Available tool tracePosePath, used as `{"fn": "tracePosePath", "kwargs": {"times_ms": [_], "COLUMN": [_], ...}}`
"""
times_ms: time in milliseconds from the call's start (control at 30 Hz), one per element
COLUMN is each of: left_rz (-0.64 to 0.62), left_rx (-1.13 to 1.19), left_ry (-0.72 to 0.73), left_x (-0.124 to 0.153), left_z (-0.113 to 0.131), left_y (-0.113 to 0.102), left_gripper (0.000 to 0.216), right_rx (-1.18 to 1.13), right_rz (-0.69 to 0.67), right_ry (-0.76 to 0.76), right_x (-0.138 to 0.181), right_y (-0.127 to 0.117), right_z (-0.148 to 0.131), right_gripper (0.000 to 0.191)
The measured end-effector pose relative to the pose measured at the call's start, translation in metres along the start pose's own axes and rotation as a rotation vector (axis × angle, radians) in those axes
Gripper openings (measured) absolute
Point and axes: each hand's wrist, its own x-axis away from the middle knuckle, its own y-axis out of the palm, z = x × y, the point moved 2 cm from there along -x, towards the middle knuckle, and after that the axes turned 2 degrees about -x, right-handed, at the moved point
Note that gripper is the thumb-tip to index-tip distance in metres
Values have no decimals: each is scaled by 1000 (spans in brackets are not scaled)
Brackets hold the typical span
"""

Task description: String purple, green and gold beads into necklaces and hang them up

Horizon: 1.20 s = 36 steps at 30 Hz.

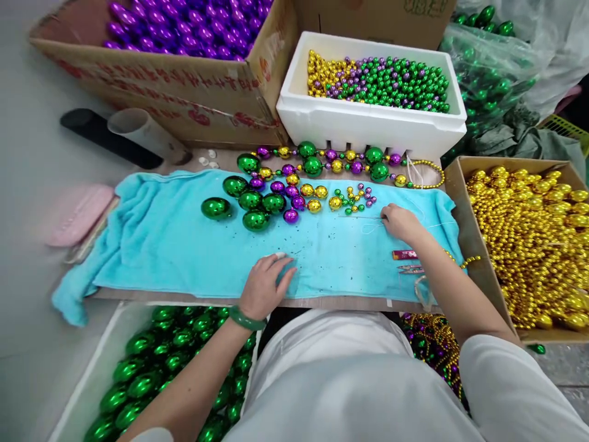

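Observation:
My left hand (267,282), with a green bangle (247,318) at its wrist, rests on the turquoise towel (175,258), fingers stretched out and holding nothing. My right hand (401,221) is closed in a pinch on a long thin needle (356,217) that points left; white thread (372,227) loops beside it. Left of the needle tip lie small green, gold and purple beads (354,199). Farther left are gold beads (314,205), purple beads (291,215) and large green beads (256,220). Behind them runs a strung bead garland (337,166) with a gold bead loop.
Small pink-handled snips (411,269) and a dark pink packet (404,255) lie below my right forearm. A white foam box (368,116) of small beads stands behind. Cardboard boxes hold purple beads (184,31) and gold beads (510,245). Green beads (142,383) fill a bin below left.

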Motion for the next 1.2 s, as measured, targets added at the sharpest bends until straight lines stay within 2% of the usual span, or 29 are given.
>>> {"fn": "tracePosePath", "kwargs": {"times_ms": [133,267,367,500,633,733,833,933,1067,1200], "left_rz": [40,59,71,55,-115,-288,-412,-486,-429,-363], "left_rx": [22,106,239,592,1211,1511,1565,1575,1484,1372], "left_ry": [29,94,122,3,-213,-286,-302,-272,-192,-55], "left_x": [-34,-77,-111,-153,-183,-192,-189,-182,-180,-183], "left_z": [16,45,69,101,130,145,149,147,139,137], "left_y": [-16,-28,-31,-24,-7,-3,-8,-13,-19,-38], "left_gripper": [31,27,24,24,38,48,53,54,37,32], "right_rx": [-71,-177,-451,-985,-1148,-1190,-1225,-1277,-1404,-1435], "right_rz": [-40,-72,-116,-178,-110,-15,100,150,133,49], "right_ry": [-56,-130,-132,-160,-248,-312,-324,-283,-296,-310], "right_x": [-6,-2,7,17,18,18,21,26,35,48], "right_y": [-6,-29,-53,-80,-98,-105,-106,-102,-105,-124], "right_z": [4,12,19,15,-2,-14,-21,-26,-39,-55], "right_gripper": [18,11,4,9,18,21,22,22,29,32]}}
